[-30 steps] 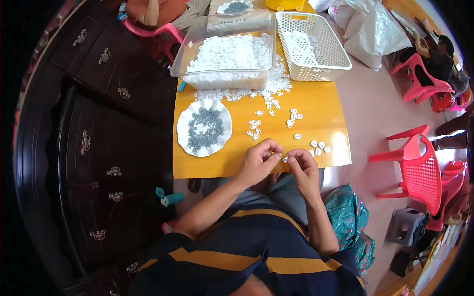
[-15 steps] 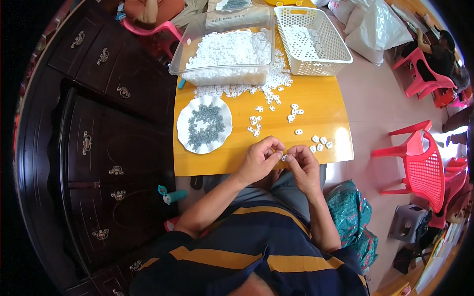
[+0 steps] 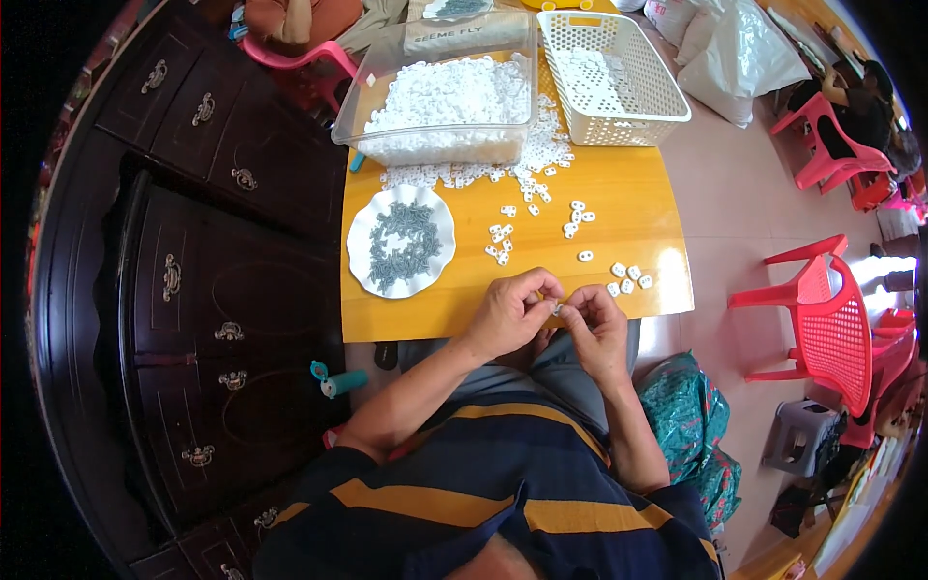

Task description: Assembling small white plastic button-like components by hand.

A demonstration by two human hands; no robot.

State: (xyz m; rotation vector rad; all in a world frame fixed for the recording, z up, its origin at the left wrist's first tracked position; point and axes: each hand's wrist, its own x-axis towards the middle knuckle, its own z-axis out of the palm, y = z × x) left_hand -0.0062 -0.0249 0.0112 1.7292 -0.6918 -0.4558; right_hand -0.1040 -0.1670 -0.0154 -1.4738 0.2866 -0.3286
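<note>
- Left hand [image 3: 510,314] and right hand [image 3: 597,331] almost tip to tip at the near edge of the yellow table [image 3: 435,321], thumbs and forefingers pinching a small white piece [image 3: 557,310]; share of each grip hard to tell.
- Far left on the table: clear bin [image 3: 352,122], heaped with white bits [image 3: 449,101]; at its far side, pale package [image 3: 462,31] with dark printed lettering.
- Near left: scalloped white plate [image 3: 359,246] of thin gray pieces [image 3: 411,266].
- Near right: loose white pieces [image 3: 634,273], dark-spotted, no readable label.
- Held piece: probably light, stiff, slick, easily dropped; best gripped by its edges.
</note>
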